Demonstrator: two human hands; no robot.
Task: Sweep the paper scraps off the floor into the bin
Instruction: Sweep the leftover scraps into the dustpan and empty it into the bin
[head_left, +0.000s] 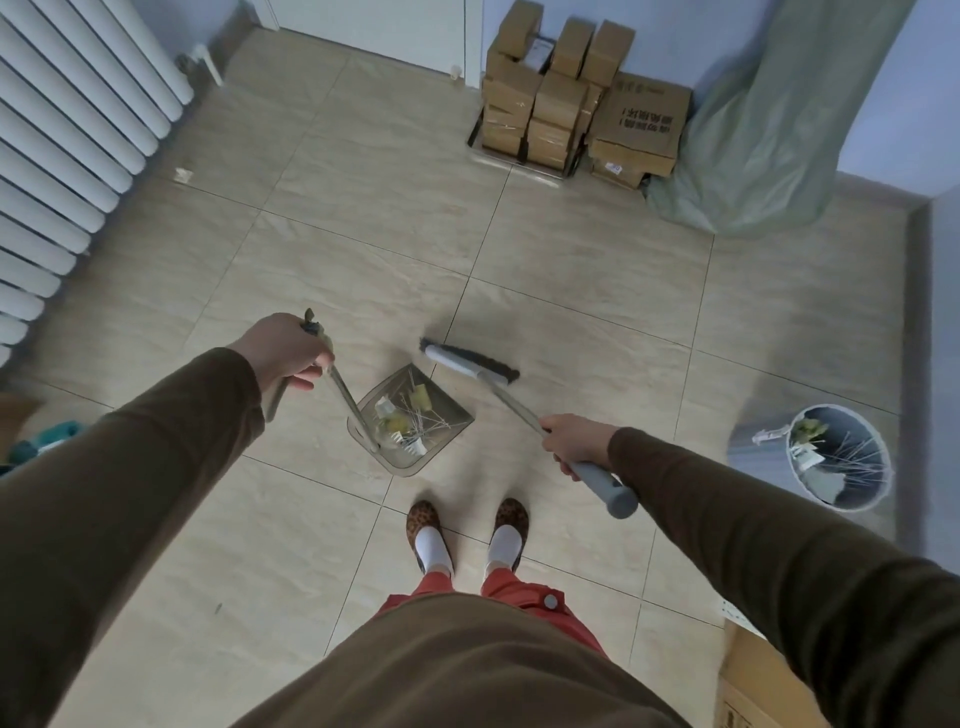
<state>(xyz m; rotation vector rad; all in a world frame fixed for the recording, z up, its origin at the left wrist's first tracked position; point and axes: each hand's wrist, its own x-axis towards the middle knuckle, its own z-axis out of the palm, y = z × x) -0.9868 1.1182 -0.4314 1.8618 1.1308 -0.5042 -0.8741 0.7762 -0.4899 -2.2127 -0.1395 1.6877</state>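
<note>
while we stand on the beige tiled floor (571, 270) with both feet together, our left hand (283, 351) is closed around the top of the dustpan handle (345, 395), fingers curled under it. that thin metal handle slopes down and to the right to the clear dustpan (457, 415), which sits on the tiles just ahead of our feet (467, 535). inside the pan lie the paper scraps (410, 415): yellowish and white bits mixed with thin pale slivers, bunched toward the middle and the handle side.

our right hand (574, 441) is wrapped tightly around the broom handle (511, 408) near its grey grip (605, 488), whose end sticks out past our wrist toward us. the handle runs up and to the left to the broom head (467, 361), a pale grey bar with dark bristles that lies just beyond the far edge of the dustpan, near its open mouth; we cannot tell whether the bristles touch the pan.

the bin (831, 457) stands well apart to our right, a round grey-blue one near the wall, and it already holds similar scraps and slivers. one small pale scrap (183, 175) lies far off on the tiles near the white radiator (67, 145) on the left. stacked cardboard boxes (576, 104) and a greenish plastic sheet (769, 130) stand against the far wall.
</note>
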